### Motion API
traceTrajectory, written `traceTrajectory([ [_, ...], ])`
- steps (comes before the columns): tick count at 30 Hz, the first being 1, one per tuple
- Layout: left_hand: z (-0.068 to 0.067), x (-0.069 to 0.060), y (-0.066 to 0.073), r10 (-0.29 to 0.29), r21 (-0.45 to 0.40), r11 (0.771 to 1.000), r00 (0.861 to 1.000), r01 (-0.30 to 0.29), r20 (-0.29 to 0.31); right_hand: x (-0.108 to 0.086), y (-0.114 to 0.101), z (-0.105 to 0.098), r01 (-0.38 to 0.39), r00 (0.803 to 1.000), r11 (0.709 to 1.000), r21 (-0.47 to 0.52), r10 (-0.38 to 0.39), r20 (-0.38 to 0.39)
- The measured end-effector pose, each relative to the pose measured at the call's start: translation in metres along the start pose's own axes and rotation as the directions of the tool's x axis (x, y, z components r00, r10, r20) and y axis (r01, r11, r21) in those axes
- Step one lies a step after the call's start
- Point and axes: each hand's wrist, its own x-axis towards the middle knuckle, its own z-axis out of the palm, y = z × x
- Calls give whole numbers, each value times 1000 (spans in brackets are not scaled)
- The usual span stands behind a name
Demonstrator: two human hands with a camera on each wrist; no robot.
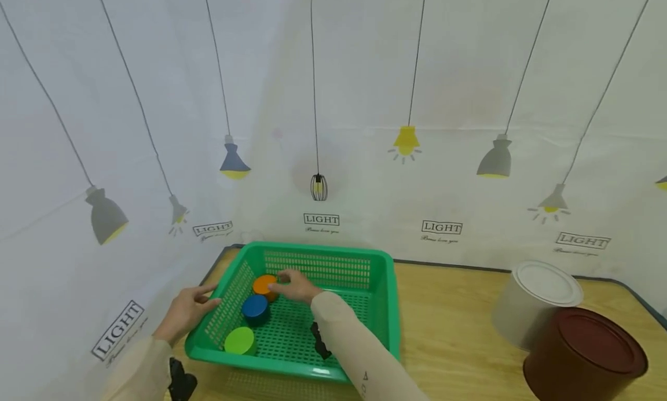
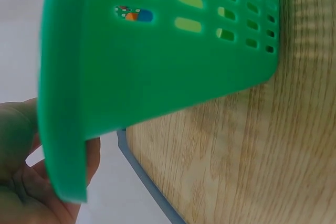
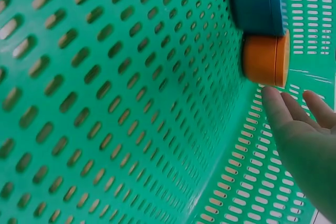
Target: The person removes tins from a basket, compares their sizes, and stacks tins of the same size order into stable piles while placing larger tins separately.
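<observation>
A green plastic basket (image 1: 388, 308) with slotted walls stands on the wooden table. Along its left side, three round lidded containers form a row: orange (image 1: 264, 284) at the back, blue (image 1: 255, 309) in the middle, lime green (image 1: 240, 341) in front. My left hand (image 1: 186, 311) holds the basket's left rim, with a fingertip showing beyond the rim (image 2: 65, 93) in the left wrist view. Inside the basket, my right hand (image 1: 296, 286) is beside the orange container (image 3: 262, 60), fingers extended and not wrapped round it. Whether the thumb touches it I cannot tell.
On the right of the table (image 1: 448, 320) stand a white lidded bucket (image 1: 526, 308) and, nearer, a dark red lidded bucket (image 1: 578, 354). Behind the table and along its left side hangs a white cloth (image 1: 359, 175) printed with lamps.
</observation>
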Motion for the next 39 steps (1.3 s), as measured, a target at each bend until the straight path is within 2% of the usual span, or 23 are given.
traceTrajectory([
  [3,0,-1,-1,-32,-5,999,999,32,0,1,-2,5,-8,1000,1000,3,7,15],
  [7,0,-1,-2,-44,6,999,999,44,-4,4,-2,12,-39,999,999,-8,39,16],
  [13,7,2,3,21,2,1000,999,-21,-24,8,4,10,-96,995,995,-18,96,8],
  [17,9,1,7,38,24,999,999,-37,-29,9,7,8,-76,997,997,-34,76,2],
  [21,9,1,8,18,34,999,1000,-18,-19,10,9,11,-61,998,998,-34,61,-1],
  [27,7,2,7,7,55,998,1000,-5,-22,14,9,14,-94,996,995,-28,93,-5],
  [39,2,1,1,15,59,998,999,-13,-36,23,9,19,-41,999,998,-39,42,34],
])
